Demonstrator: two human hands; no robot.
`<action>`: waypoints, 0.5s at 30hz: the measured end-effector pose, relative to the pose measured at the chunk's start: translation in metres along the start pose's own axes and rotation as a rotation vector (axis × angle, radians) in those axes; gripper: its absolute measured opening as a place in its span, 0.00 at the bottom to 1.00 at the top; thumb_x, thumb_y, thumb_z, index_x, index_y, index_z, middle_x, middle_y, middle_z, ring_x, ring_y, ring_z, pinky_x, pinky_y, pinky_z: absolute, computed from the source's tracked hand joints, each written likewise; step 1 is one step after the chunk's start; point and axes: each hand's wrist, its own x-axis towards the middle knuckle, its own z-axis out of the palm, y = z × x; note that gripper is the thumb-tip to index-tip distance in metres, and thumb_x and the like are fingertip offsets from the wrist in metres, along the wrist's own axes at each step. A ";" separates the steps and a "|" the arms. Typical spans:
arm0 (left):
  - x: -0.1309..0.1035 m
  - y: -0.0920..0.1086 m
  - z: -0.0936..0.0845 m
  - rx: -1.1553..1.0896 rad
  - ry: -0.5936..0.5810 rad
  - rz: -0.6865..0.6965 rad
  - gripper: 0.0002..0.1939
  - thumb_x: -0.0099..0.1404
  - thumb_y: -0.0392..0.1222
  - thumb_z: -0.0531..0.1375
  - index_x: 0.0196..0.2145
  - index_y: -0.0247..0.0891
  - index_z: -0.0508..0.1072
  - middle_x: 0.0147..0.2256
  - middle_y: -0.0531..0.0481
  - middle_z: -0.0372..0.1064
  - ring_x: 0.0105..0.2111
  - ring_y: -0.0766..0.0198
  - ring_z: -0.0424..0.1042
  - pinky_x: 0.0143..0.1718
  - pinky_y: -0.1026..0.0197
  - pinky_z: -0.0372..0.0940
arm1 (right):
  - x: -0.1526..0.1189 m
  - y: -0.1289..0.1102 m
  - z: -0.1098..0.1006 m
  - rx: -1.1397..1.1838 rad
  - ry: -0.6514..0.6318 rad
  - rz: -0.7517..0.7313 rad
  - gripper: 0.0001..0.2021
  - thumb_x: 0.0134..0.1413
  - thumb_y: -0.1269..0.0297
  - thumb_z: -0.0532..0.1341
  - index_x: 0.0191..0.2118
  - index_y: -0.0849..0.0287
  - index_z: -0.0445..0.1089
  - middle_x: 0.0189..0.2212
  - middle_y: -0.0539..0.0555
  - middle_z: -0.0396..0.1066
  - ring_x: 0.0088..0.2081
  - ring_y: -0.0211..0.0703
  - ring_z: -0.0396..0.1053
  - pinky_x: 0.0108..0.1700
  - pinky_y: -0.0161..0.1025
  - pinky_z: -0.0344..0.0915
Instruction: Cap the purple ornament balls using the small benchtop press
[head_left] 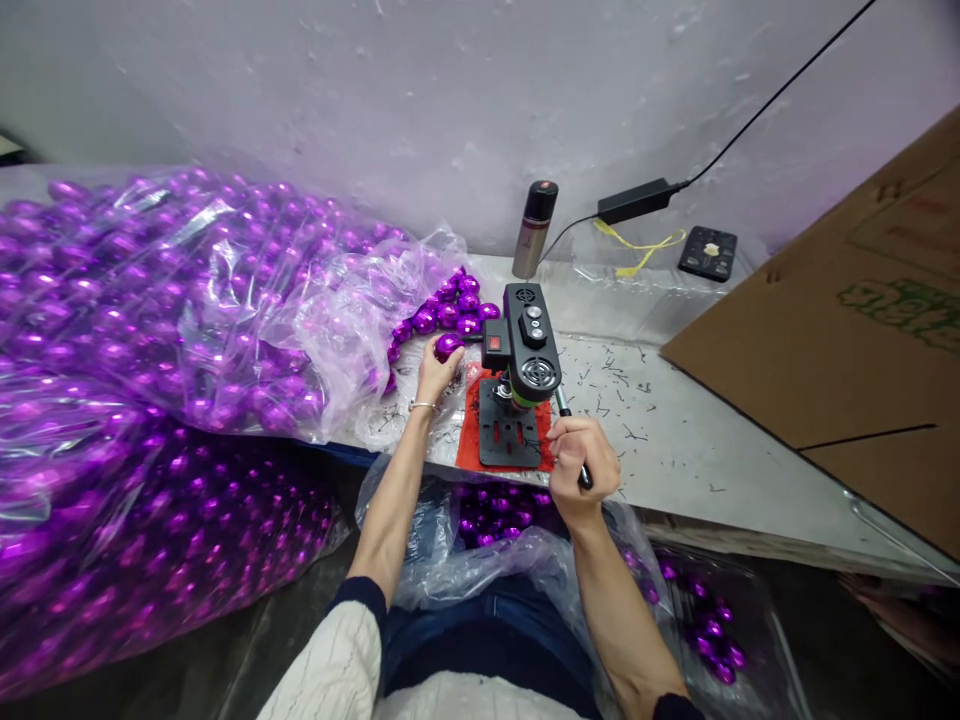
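My left hand (436, 376) grips a shiny purple ball (448, 346) just left of a small black bench drill press (527, 350). The press stands on a black base plate (509, 436) over a red mat (472, 430). My right hand (583, 462) is closed around the press's black lever handle (564, 404) at the machine's right side. More purple balls (457, 303) lie in a loose pile behind my left hand, at the mouth of a clear plastic bag.
Huge clear bags of purple balls (150, 330) fill the left. An open bag with balls (495, 512) sits in my lap. A spray can (534, 228), power adapter (636, 200) and black pad (708, 252) stand by the wall. Cardboard (840, 330) leans at right.
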 end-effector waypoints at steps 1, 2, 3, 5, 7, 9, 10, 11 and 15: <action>-0.010 -0.001 -0.004 -0.136 -0.012 -0.061 0.16 0.59 0.39 0.70 0.45 0.37 0.75 0.45 0.44 0.77 0.50 0.55 0.77 0.58 0.50 0.69 | 0.002 -0.001 0.001 0.005 0.011 0.012 0.14 0.63 0.76 0.55 0.27 0.56 0.62 0.23 0.47 0.67 0.29 0.37 0.70 0.31 0.36 0.63; -0.022 -0.002 -0.008 -0.251 -0.034 -0.117 0.14 0.61 0.42 0.69 0.43 0.36 0.76 0.43 0.45 0.78 0.48 0.57 0.78 0.56 0.51 0.71 | 0.004 -0.003 0.001 0.009 0.024 0.030 0.14 0.64 0.76 0.55 0.26 0.56 0.62 0.23 0.48 0.66 0.29 0.36 0.69 0.31 0.36 0.63; -0.034 -0.003 -0.011 -0.341 -0.059 -0.165 0.12 0.62 0.43 0.69 0.41 0.36 0.76 0.41 0.45 0.78 0.46 0.58 0.79 0.55 0.52 0.72 | 0.007 -0.005 0.002 0.009 0.038 0.050 0.14 0.64 0.75 0.55 0.26 0.56 0.62 0.23 0.48 0.67 0.28 0.36 0.68 0.30 0.36 0.62; -0.061 -0.006 -0.016 -0.484 -0.106 -0.250 0.12 0.62 0.45 0.69 0.40 0.35 0.77 0.40 0.45 0.79 0.46 0.58 0.79 0.56 0.52 0.72 | 0.014 -0.010 0.003 0.005 0.060 0.094 0.14 0.66 0.73 0.54 0.26 0.56 0.63 0.24 0.48 0.67 0.27 0.36 0.67 0.30 0.37 0.61; -0.085 -0.011 -0.017 -0.526 -0.147 -0.295 0.15 0.59 0.45 0.70 0.41 0.35 0.78 0.41 0.45 0.80 0.47 0.56 0.79 0.58 0.50 0.70 | 0.023 -0.015 0.004 0.003 0.066 0.134 0.15 0.67 0.71 0.54 0.26 0.56 0.62 0.23 0.48 0.66 0.27 0.35 0.66 0.30 0.37 0.61; -0.104 -0.018 -0.013 -0.474 -0.186 -0.279 0.19 0.57 0.47 0.72 0.44 0.36 0.78 0.44 0.45 0.80 0.50 0.54 0.78 0.60 0.48 0.68 | 0.030 -0.019 0.005 0.002 0.055 0.163 0.16 0.68 0.69 0.54 0.26 0.56 0.62 0.22 0.47 0.64 0.27 0.35 0.66 0.30 0.37 0.60; -0.112 -0.022 -0.010 -0.433 -0.198 -0.252 0.22 0.56 0.48 0.72 0.47 0.36 0.77 0.46 0.45 0.79 0.51 0.53 0.77 0.61 0.48 0.66 | 0.033 -0.020 0.004 0.000 0.047 0.173 0.16 0.69 0.68 0.54 0.25 0.56 0.61 0.22 0.47 0.63 0.26 0.35 0.65 0.30 0.37 0.60; -0.117 -0.026 -0.007 -0.381 -0.206 -0.215 0.26 0.56 0.49 0.73 0.49 0.37 0.76 0.48 0.44 0.79 0.53 0.52 0.76 0.62 0.48 0.65 | 0.036 -0.021 0.004 -0.004 0.039 0.178 0.17 0.69 0.67 0.54 0.25 0.55 0.61 0.22 0.47 0.63 0.26 0.35 0.65 0.30 0.37 0.60; -0.126 -0.039 0.004 -0.032 -0.229 0.020 0.31 0.59 0.53 0.71 0.55 0.39 0.72 0.52 0.43 0.77 0.55 0.51 0.75 0.62 0.48 0.65 | 0.038 -0.022 0.002 -0.030 0.004 0.191 0.18 0.70 0.65 0.53 0.25 0.55 0.61 0.22 0.47 0.62 0.26 0.36 0.65 0.31 0.39 0.61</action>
